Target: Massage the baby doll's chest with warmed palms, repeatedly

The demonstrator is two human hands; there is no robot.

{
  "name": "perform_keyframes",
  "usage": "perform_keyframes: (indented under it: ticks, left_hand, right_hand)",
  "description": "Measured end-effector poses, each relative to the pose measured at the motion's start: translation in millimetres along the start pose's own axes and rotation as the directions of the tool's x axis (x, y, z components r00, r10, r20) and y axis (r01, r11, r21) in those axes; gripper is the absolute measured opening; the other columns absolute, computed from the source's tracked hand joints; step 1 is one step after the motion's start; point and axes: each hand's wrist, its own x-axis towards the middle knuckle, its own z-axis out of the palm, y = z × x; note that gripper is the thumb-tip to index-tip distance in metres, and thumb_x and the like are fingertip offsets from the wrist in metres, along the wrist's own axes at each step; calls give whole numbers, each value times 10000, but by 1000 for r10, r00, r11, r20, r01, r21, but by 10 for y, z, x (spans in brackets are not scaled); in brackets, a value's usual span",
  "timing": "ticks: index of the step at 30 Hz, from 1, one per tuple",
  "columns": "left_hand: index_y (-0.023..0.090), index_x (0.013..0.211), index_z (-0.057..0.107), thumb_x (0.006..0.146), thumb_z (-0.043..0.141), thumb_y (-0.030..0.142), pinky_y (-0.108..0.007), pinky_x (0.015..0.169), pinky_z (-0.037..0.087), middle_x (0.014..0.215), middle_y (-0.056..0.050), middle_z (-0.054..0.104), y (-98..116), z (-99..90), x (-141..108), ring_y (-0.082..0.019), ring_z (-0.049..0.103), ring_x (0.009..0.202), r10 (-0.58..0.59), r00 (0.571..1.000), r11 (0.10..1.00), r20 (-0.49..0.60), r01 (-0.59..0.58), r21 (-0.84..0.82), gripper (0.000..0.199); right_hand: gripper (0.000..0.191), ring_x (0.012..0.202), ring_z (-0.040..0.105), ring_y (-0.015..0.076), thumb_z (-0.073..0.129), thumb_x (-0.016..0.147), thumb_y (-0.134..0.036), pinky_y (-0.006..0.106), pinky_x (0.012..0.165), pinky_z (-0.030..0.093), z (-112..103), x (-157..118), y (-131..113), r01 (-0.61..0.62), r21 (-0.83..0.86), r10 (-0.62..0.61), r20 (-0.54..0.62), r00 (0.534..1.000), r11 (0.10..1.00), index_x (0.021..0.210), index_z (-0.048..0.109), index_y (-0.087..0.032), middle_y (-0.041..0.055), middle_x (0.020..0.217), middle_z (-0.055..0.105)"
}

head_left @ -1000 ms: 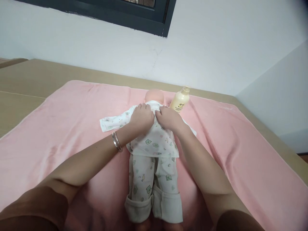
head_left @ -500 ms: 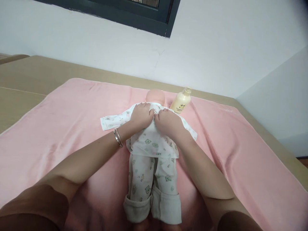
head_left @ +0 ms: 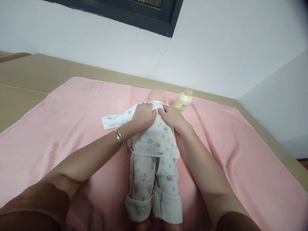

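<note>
A baby doll (head_left: 157, 95) in a white patterned shirt (head_left: 155, 142) and matching trousers (head_left: 144, 176) lies stretched out, its bald head away from me. Flat on the upper left of the shirt rests my left hand (head_left: 145, 115), open, fingers pointing toward the doll's shoulder. My right hand (head_left: 172, 117) lies open on the other shoulder, thumb apart and pointing inward. Both touch the cloth. The doll's left-side sleeve (head_left: 115, 121) spreads out sideways; my right hand and forearm mostly hide the other one. The trouser cuffs are rolled up.
Beneath the doll a pink blanket (head_left: 79, 128) covers much of a wooden surface (head_left: 48, 69). A pale yellow pump bottle (head_left: 184, 99) leans or lies beside the doll's head on the right. White wall and a dark window frame (head_left: 166, 27) are behind.
My right hand has shifted outward to the right, widening the gap between my hands. The bunched cloth at the shirt's upper middle now lies flatter. My left hand stays on the shoulder.
</note>
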Motion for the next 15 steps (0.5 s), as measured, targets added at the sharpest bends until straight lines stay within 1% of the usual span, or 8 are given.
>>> perform_keyframes:
  ticks: [2,5,7,8,10,12,15]
  left_hand:
    - [35,1172,599,981,321,233,-447,1036,419,1187,-205,659,36,12,-43,-313,581,1146,36,999,998,-10,-36,53,391]
    - [35,1111,621,948,334,150,-438,1000,437,1128,-213,660,101,17,-115,-323,593,1102,152,988,975,-28,-146,169,350]
    - [60,1065,634,926,346,119,-438,991,444,1106,-208,666,116,-1,-125,-321,598,1087,186,982,968,-31,-177,178,325]
    - [78,1041,637,926,352,127,-434,977,455,1091,-197,673,109,-19,-111,-315,604,1073,164,986,977,-26,-159,145,311]
    - [108,1005,633,936,362,179,-414,923,484,1058,-172,686,66,-65,-51,-296,622,1030,70,998,997,5,-70,43,289]
    - [123,988,629,941,365,234,-393,865,501,1037,-156,696,4,-112,31,-280,639,983,-10,998,999,55,12,-41,290]
    - [138,974,630,940,358,263,-381,824,506,1027,-144,705,-51,-141,99,-266,649,940,-46,994,994,99,56,-98,302]
  right_hand:
    - [468,1003,660,288,311,984,-477,340,803,463,9,12,25,11,-4,-11,3,1000,1000,1054,647,-157,155,1138,721]
    - [472,1060,646,305,286,993,-414,360,861,456,32,26,16,23,-70,-25,-29,999,997,1104,636,-118,185,1171,702]
    - [481,1091,633,313,261,998,-371,373,892,453,37,13,-24,22,-104,-26,-31,999,994,1137,624,-88,206,1192,687]
    - [480,1097,629,313,254,999,-354,375,898,454,34,-7,-54,20,-113,-23,-20,1000,993,1145,620,-80,208,1197,683]
    - [452,1096,624,305,256,998,-311,371,904,458,21,-76,-131,27,-135,-27,3,1000,990,1137,619,-80,204,1192,683]
    - [402,1098,619,304,283,985,-255,370,917,458,3,-168,-216,69,-182,-69,4,998,981,1105,629,-88,204,1166,686]
    - [348,1095,616,314,325,961,-204,379,927,456,-26,-256,-285,136,-246,-141,-5,990,960,1045,646,-98,211,1114,688]
